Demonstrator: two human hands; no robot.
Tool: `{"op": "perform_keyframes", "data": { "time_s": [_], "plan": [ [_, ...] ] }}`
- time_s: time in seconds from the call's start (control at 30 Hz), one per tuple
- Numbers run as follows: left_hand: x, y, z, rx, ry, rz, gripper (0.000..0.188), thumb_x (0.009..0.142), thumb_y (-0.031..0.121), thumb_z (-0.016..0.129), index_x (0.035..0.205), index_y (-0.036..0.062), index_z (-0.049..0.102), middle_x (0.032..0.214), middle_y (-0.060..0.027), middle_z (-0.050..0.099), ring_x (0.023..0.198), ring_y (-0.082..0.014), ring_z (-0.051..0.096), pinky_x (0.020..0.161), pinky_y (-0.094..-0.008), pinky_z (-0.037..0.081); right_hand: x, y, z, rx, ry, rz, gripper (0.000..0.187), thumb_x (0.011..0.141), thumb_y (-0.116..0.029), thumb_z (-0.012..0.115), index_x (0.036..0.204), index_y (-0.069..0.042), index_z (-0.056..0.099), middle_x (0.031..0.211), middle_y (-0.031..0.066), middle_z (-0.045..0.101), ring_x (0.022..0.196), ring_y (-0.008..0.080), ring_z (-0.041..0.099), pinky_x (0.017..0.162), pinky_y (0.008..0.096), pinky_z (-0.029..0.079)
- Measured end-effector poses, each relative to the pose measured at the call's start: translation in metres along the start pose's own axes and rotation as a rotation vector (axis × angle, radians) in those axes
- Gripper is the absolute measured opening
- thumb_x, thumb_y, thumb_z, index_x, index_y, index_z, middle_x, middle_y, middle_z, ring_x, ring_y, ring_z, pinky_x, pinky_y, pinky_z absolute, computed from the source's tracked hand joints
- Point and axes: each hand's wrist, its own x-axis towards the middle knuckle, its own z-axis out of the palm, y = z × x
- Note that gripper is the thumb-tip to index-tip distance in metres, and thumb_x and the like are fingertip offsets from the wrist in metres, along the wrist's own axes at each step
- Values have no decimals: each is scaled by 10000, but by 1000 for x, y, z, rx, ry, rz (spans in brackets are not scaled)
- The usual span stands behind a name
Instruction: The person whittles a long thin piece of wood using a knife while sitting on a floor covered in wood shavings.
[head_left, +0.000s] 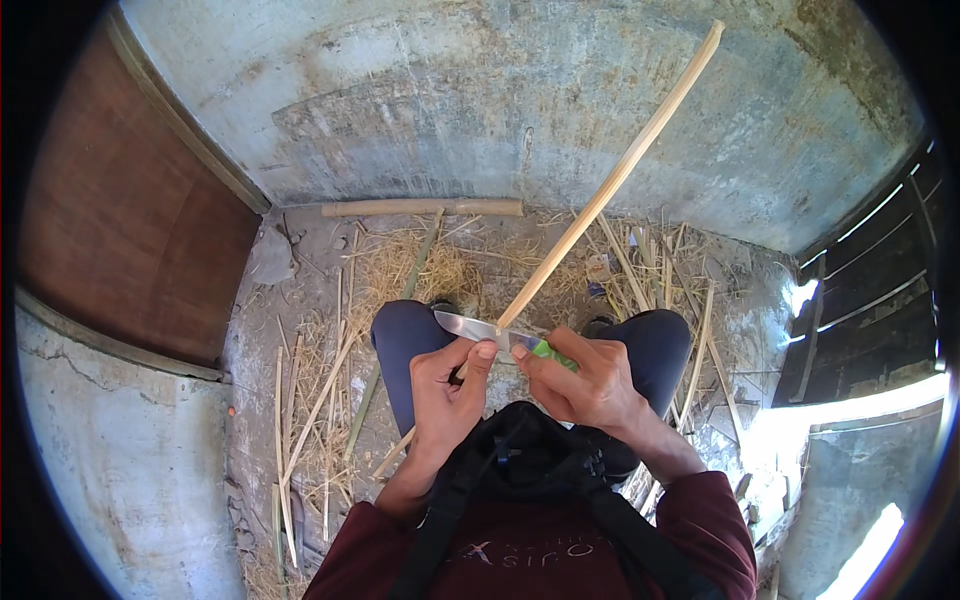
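Observation:
A long pale strip, apparently split bamboo, slants from the upper right down to my hands. My left hand is closed round its lower part, with the thumb up by the blade. The strip's lower end passes under that hand and shows again beside my left wrist. My right hand grips the green handle of a knife. The knife's bright blade points left and lies across the strip, just beyond my left thumb. Both hands are between my knees, close together.
Straw-like shavings litter the floor, with several loose strips left and right of my legs. A thick bamboo pole lies along the stained wall. A brown door panel is at left, dark slatted boards at right.

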Motion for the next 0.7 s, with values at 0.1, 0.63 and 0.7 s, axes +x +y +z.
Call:
{"op": "perform_keyframes", "data": {
  "time_s": [0.1,0.63,0.7],
  "plan": [
    [1,0,1,3,0,1,261,1091,168,711,931,-33,757,610,46,476,593,-11,375,500,-282,254,-1,0,1,5,7,6,383,794,-74,841,1166,-158,806,839,31,586,578,170,639,457,342,482],
    [-3,7,2,-38,-111,27,271,1139,189,597,1152,-64,694,663,-61,508,567,-120,467,530,-331,365,0,6,-1,15,-3,18,408,771,-60,824,1165,-162,799,850,30,595,575,184,653,458,346,496],
    [-4,6,2,18,-113,42,336,1163,227,546,1015,-50,665,676,-38,515,591,-106,450,551,-313,359,-2,5,0,20,-5,13,411,769,-57,822,1166,-158,799,845,27,594,575,184,652,456,345,494]
  ]
}}
